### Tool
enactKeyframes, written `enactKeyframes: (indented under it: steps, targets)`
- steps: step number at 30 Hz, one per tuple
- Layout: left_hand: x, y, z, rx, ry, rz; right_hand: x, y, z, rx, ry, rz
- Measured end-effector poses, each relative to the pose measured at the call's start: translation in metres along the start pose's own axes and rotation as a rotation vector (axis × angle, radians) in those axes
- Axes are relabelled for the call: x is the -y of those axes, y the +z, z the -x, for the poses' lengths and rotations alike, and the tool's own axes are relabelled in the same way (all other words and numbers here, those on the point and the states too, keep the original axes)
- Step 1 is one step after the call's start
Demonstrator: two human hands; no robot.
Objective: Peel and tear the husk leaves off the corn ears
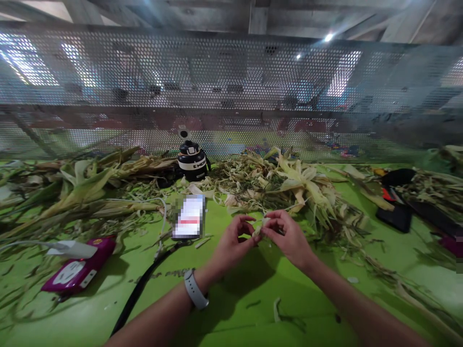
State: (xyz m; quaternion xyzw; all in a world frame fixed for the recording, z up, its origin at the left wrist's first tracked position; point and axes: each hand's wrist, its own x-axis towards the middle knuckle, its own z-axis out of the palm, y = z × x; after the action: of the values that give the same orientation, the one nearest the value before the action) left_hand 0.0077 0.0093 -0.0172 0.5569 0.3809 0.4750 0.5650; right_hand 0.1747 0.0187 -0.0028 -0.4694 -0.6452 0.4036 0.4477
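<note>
Both hands meet above the green table (231, 318), pinching one small pale green strip that looks like corn husk (257, 228). My left hand (237, 241), a light watch band (196, 289) on its wrist, has thumb and forefinger closed on the strip's left side. From the right, my right hand (287, 236) grips the same piece with bent fingers. Part of the strip is hidden behind the fingertips. Just beyond the hands lies a heap of shredded husk (253, 178), with a large peeled-back husk bundle (306, 180) on its right side.
Left of my hands lies a lit phone (189, 217). A black bottle (192, 161) stands behind it. A purple power strip (81, 270) with a white plug and a black cable (144, 279) occupy the left. Dark phones (394, 217) lie at right. A perforated metal screen (231, 86) rises behind.
</note>
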Motion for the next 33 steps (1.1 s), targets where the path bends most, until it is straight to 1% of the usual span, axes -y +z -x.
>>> enactKeyframes:
  steps: [5,9,14,18,19,21,23,24,26,27,28,30,33]
  targets:
    - [-0.011,-0.001,0.004,-0.005,-0.090,0.079,0.006,-0.002,0.002,0.044,-0.054,0.047]
    - [-0.012,-0.001,0.005,-0.028,-0.134,0.124,0.004,-0.001,0.003,0.053,-0.083,0.049]
    - [-0.005,0.001,0.001,0.005,-0.087,0.050,0.002,0.005,0.005,-0.014,-0.119,0.034]
    - [-0.002,0.001,-0.001,-0.053,-0.041,-0.019,0.007,0.007,0.009,-0.012,-0.137,-0.032]
    - [-0.002,0.001,-0.001,-0.073,-0.032,-0.027,0.008,0.006,0.009,-0.017,-0.126,-0.063]
    - [-0.003,0.001,0.000,-0.106,-0.009,-0.042,0.010,0.004,0.009,-0.082,-0.079,-0.100]
    - [-0.004,0.001,0.001,-0.118,0.013,-0.059,0.010,0.001,0.006,-0.125,-0.009,-0.069]
    - [-0.004,0.002,0.001,-0.107,0.023,-0.066,0.010,0.000,0.004,-0.107,0.024,-0.035]
    - [-0.005,0.002,0.002,-0.068,0.047,-0.082,0.008,-0.001,0.001,-0.002,0.057,0.018]
    - [-0.005,0.003,0.003,-0.051,0.062,-0.094,0.007,0.000,0.000,0.048,0.054,0.029]
    - [-0.004,0.003,0.003,-0.042,0.077,-0.108,0.006,0.001,0.000,0.069,0.039,0.035]
    - [-0.001,0.002,0.002,-0.070,0.090,-0.139,0.004,0.004,0.001,0.025,-0.014,0.057]
    - [0.004,0.003,0.002,-0.171,0.088,-0.186,0.002,0.010,0.005,-0.115,-0.114,0.175]
